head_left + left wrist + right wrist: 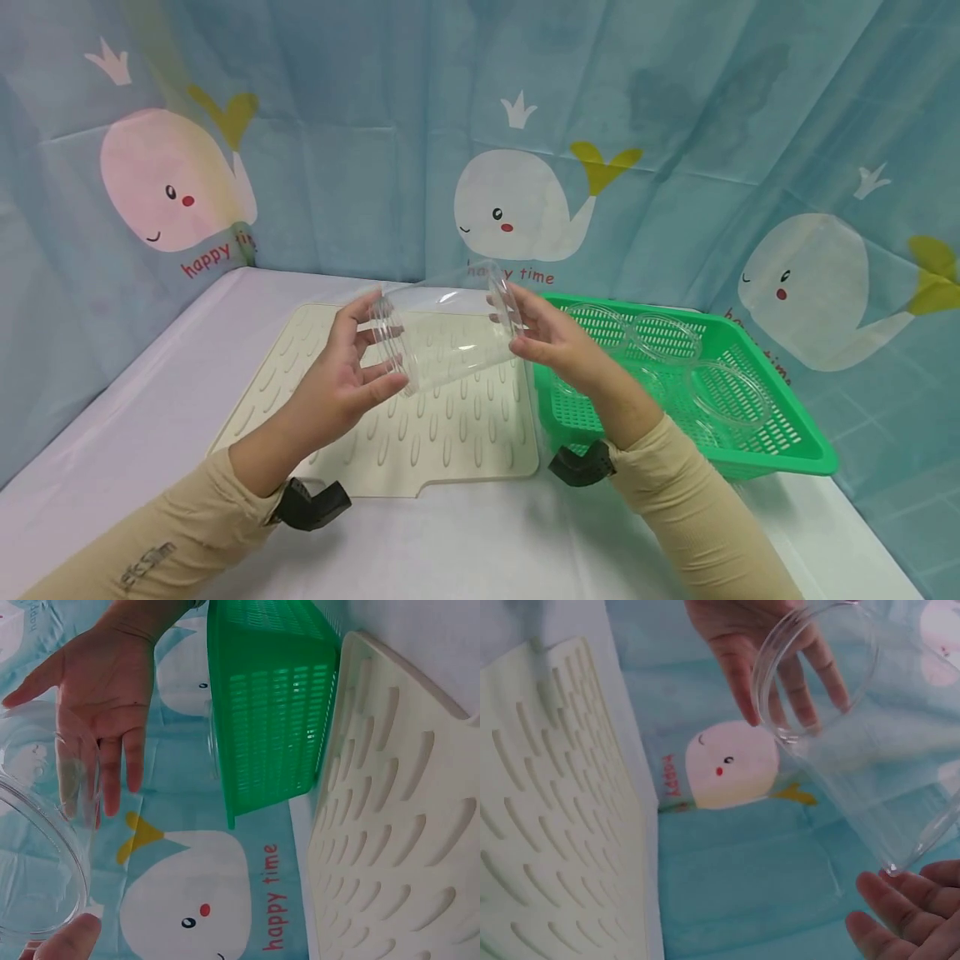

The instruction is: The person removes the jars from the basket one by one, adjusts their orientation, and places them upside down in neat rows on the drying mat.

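A clear, see-through jar [450,342] lies on its side in mid-air, raised over the cream ribbed mat [375,442]. At its ridged neck, my left hand [348,367] holds the rim with the thumb on the near side and fingers beyond. My right hand [551,337] grips the other, flat-rimmed end, thumb in front and fingers behind. In the right wrist view the round neck of the jar [769,682] shows beside the left hand [772,645]. The right hand's spread fingers appear behind the jar's wall in the left wrist view.
On the right a green slotted basket [795,462] contains several clear round-rimmed pieces [727,396]. White cloth covers the table [480,542]. A blue curtain [360,167] printed with whales hangs close behind the mat and basket.
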`<action>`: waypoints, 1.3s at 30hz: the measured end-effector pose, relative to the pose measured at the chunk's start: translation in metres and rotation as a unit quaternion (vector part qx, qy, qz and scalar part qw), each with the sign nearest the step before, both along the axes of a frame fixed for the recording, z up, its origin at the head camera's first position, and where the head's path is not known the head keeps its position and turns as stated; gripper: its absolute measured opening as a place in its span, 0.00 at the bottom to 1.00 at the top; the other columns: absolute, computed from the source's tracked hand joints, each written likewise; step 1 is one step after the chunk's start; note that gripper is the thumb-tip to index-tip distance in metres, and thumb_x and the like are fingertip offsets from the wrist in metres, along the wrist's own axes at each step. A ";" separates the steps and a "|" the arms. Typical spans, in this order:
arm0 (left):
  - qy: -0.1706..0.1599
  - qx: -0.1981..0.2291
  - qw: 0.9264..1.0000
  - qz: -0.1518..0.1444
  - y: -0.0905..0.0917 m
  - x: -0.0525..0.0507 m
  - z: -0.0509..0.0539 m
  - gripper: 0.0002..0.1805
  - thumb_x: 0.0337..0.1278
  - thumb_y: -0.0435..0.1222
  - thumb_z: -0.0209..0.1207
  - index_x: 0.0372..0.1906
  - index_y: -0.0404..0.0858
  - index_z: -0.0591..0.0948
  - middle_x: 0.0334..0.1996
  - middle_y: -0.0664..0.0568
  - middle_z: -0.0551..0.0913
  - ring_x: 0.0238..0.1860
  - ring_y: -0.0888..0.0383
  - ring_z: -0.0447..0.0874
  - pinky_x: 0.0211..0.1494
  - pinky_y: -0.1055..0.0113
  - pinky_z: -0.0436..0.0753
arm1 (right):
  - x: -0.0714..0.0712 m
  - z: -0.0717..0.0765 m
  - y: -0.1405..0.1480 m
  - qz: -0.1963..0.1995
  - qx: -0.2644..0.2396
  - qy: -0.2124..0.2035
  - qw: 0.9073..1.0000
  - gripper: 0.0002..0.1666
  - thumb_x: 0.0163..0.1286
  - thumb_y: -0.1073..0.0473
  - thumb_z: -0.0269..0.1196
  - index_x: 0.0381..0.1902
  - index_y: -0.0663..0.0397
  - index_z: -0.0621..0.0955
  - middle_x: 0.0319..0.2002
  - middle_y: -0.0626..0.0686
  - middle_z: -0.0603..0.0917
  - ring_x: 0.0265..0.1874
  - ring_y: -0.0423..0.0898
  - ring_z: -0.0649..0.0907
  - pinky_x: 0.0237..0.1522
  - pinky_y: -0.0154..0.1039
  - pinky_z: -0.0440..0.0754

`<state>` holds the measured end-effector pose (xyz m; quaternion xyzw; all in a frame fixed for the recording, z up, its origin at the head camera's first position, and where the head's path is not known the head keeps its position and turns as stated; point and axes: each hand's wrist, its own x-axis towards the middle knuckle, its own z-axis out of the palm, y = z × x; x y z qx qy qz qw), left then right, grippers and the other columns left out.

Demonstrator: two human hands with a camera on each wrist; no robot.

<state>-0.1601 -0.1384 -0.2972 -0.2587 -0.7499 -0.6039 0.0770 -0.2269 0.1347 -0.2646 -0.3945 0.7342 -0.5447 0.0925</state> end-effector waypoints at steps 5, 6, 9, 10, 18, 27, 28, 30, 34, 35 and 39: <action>0.000 -0.007 1.000 -0.020 -0.001 0.001 -0.002 0.46 0.58 0.35 0.56 0.71 0.47 0.38 0.68 0.49 0.43 0.67 0.46 0.52 0.60 0.45 0.64 | 0.001 -0.001 -0.003 0.009 -0.027 -0.014 0.999 0.57 0.52 0.31 0.62 0.71 0.52 0.53 0.67 0.55 0.61 0.63 0.54 0.67 0.59 0.59 0.64; 0.001 -0.009 1.000 -0.023 -0.001 0.001 -0.003 0.46 0.59 0.35 0.56 0.71 0.48 0.37 0.68 0.50 0.42 0.67 0.46 0.51 0.61 0.44 0.63 | 0.001 -0.001 -0.004 0.010 -0.034 -0.015 0.999 0.58 0.52 0.31 0.62 0.71 0.53 0.53 0.67 0.55 0.60 0.63 0.54 0.67 0.59 0.60 0.63; 0.001 -0.026 0.999 -0.025 -0.003 0.001 -0.004 0.46 0.60 0.35 0.55 0.71 0.49 0.35 0.69 0.51 0.41 0.68 0.46 0.49 0.62 0.42 0.59 | 0.001 -0.002 -0.006 0.014 -0.054 -0.025 0.998 0.59 0.51 0.33 0.64 0.71 0.55 0.52 0.68 0.56 0.58 0.64 0.55 0.64 0.61 0.59 0.61; 0.000 -0.035 0.999 -0.024 -0.003 0.000 -0.005 0.47 0.60 0.35 0.55 0.71 0.50 0.34 0.69 0.51 0.41 0.68 0.46 0.49 0.62 0.41 0.58 | 0.001 -0.002 -0.007 0.017 -0.065 -0.028 0.997 0.60 0.51 0.33 0.64 0.71 0.56 0.52 0.69 0.56 0.57 0.65 0.56 0.63 0.63 0.57 0.60; 0.013 -0.184 0.983 0.017 -0.011 0.001 -0.005 0.52 0.58 0.43 0.58 0.71 0.51 0.30 0.71 0.51 0.39 0.70 0.47 0.46 0.67 0.44 0.53 | 0.006 0.000 -0.014 0.004 -0.148 0.002 0.989 0.64 0.46 0.38 0.70 0.68 0.67 0.53 0.66 0.65 0.56 0.63 0.56 0.64 0.63 0.37 0.65; 0.078 -0.372 0.921 0.083 -0.044 -0.010 -0.013 0.57 0.49 0.56 0.60 0.72 0.44 0.35 0.71 0.43 0.43 0.70 0.44 0.44 0.64 0.42 0.55 | 0.007 0.004 -0.011 -0.041 -0.111 0.055 0.991 0.62 0.45 0.35 0.69 0.68 0.64 0.56 0.64 0.60 0.60 0.61 0.53 0.67 0.64 0.46 0.63; 0.082 -0.390 0.913 0.090 -0.050 -0.014 -0.015 0.58 0.48 0.57 0.60 0.72 0.42 0.36 0.71 0.42 0.42 0.70 0.43 0.43 0.64 0.41 0.54 | 0.007 0.004 -0.011 -0.042 -0.109 0.058 0.991 0.62 0.46 0.35 0.69 0.68 0.64 0.56 0.64 0.60 0.60 0.61 0.54 0.67 0.64 0.46 0.63; 0.078 -0.422 0.897 0.103 -0.062 -0.021 -0.021 0.58 0.47 0.58 0.60 0.72 0.40 0.38 0.71 0.40 0.41 0.70 0.41 0.41 0.65 0.41 0.52 | 0.006 0.004 -0.010 -0.045 -0.104 0.062 0.992 0.62 0.46 0.35 0.69 0.68 0.63 0.56 0.64 0.60 0.60 0.61 0.53 0.67 0.64 0.45 0.63; 0.024 -0.473 0.873 0.120 -0.086 -0.034 -0.035 0.61 0.45 0.62 0.59 0.72 0.38 0.37 0.71 0.38 0.37 0.69 0.36 0.36 0.65 0.38 0.46 | 0.006 0.003 -0.009 -0.052 -0.087 0.072 0.992 0.61 0.46 0.37 0.69 0.68 0.61 0.56 0.64 0.57 0.60 0.61 0.52 0.67 0.64 0.43 0.63; 0.012 -0.478 0.870 0.123 -0.092 -0.037 -0.038 0.61 0.44 0.62 0.59 0.72 0.38 0.37 0.71 0.37 0.36 0.69 0.35 0.35 0.65 0.38 0.44 | 0.005 0.002 -0.009 -0.055 -0.083 0.075 0.992 0.60 0.46 0.37 0.69 0.69 0.61 0.56 0.64 0.57 0.60 0.61 0.51 0.67 0.63 0.42 0.63; -0.016 -0.489 0.863 0.123 -0.107 -0.044 -0.048 0.63 0.43 0.64 0.59 0.71 0.36 0.36 0.70 0.35 0.34 0.68 0.34 0.32 0.63 0.34 0.41 | 0.004 0.002 -0.009 -0.061 -0.076 0.082 0.992 0.59 0.47 0.38 0.69 0.68 0.60 0.57 0.64 0.57 0.60 0.61 0.50 0.67 0.63 0.40 0.64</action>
